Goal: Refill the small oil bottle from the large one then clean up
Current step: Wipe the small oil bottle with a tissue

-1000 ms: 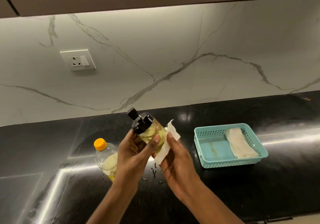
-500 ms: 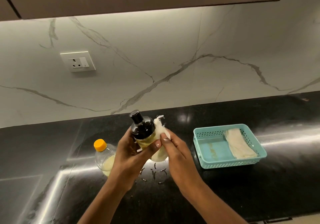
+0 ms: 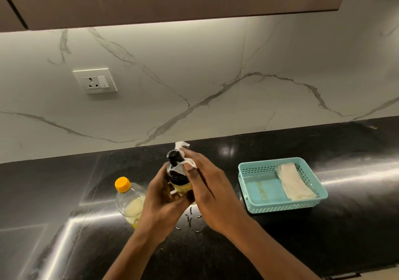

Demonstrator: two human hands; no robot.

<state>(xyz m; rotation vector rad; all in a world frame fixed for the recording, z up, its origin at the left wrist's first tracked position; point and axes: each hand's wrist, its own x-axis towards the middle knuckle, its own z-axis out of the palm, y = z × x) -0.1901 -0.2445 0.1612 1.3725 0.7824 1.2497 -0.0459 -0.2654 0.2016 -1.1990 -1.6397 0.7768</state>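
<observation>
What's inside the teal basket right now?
Inside the teal basket, a folded stack of paper tissues lies along its right side; the left floor shows a yellowish smear. Whatever lies under the tissues is covered.

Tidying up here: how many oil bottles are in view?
2. The small black-capped bottle is gripped in the left hand, with the right hand pressing a tissue on its top. The large orange-capped bottle stands on the counter, left of both hands.
</observation>
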